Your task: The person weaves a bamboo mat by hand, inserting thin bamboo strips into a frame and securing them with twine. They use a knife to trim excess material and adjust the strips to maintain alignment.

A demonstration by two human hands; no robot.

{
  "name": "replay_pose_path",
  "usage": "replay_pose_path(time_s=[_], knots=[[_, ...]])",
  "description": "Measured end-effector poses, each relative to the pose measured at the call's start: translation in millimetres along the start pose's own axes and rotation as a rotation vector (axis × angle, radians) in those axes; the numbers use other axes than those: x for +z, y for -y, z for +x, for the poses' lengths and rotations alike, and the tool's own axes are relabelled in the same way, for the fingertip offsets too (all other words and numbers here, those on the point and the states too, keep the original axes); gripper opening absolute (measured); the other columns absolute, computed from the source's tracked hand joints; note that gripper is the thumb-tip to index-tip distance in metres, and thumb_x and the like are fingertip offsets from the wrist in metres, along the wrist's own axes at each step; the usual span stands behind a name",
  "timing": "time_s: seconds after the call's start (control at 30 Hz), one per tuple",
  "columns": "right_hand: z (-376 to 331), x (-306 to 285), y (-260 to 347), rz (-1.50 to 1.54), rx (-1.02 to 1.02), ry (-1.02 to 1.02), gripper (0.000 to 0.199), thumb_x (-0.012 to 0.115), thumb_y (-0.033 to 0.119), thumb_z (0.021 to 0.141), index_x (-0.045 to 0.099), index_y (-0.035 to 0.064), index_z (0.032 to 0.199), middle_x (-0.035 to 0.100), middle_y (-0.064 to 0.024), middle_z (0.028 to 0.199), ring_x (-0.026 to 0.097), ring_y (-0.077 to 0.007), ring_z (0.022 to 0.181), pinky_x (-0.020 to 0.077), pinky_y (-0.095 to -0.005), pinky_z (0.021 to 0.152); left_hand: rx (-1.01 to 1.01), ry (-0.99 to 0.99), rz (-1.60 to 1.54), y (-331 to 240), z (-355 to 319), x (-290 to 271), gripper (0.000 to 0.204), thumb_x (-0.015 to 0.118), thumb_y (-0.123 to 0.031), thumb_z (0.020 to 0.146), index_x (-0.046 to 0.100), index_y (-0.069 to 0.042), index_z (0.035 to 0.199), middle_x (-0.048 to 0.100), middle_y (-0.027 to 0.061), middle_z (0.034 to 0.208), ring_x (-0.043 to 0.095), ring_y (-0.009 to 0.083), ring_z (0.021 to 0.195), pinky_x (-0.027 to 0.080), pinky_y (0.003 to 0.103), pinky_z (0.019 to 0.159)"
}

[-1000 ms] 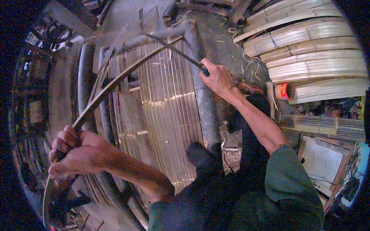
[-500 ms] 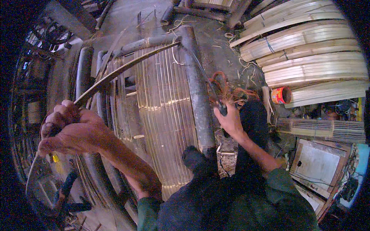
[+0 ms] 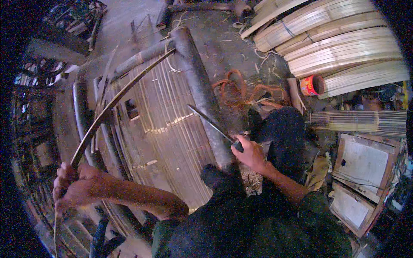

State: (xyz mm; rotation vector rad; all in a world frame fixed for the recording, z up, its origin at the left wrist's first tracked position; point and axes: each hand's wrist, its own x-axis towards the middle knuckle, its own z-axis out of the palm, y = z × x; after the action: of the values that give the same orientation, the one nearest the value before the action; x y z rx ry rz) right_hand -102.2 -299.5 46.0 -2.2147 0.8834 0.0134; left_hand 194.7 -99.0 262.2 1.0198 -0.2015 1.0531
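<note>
Left hand (image 3: pixel 71 187) clamped on our bent bamboo strip (image 3: pixel 116 101); right hand (image 3: pixel 249 152) closed round knife (image 3: pixel 213 124). Risk, we judge: strip springs loose, whipping toward blade.

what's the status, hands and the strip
Left hand gripping bent bamboo strip. Right hand holding knife, blade off the strip. Strip arcs over slatted frame; nothing blocking.

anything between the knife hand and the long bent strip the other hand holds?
Yes. The right hand with its dark-bladed knife is over the thick dark pole of the slatted bamboo frame. The long curved bamboo strip, in the left hand's grip, arcs above the frame's far side.
</note>
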Motion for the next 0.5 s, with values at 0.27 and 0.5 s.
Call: replay_pose_path(time_s=[0.27,0.5], knots=[[8,-12,33,0.085,-0.016,0.183,0.048,0.063,0.025,0.082,0.049,0.0038,0.123,0.064,-0.0225,0.094,0.063,-0.0377,0.086,0.0495,-0.0432,0.074,-0.013,0.122,-0.007,-59,9,-36,0.038,0.044,-0.048,0.093,0.053,-0.013,0.082,0.043,-0.0009,0.067,0.039,0.0163,0.062,0.035,0.03,0.056],[30,59,75,0.16,-0.336,0.245,0.076,0.057,0.012,0.084,0.012,0.0048,0.145,0.046,-0.0344,0.115,0.048,-0.045,0.105,0.0398,-0.0464,0.091,0.059,0.18,0.149,-113,85,-68,0.034,0.043,-0.043,0.095,0.053,-0.011,0.091,0.048,0.0007,0.075,0.044,0.0176,0.067,0.039,0.03,0.059]])
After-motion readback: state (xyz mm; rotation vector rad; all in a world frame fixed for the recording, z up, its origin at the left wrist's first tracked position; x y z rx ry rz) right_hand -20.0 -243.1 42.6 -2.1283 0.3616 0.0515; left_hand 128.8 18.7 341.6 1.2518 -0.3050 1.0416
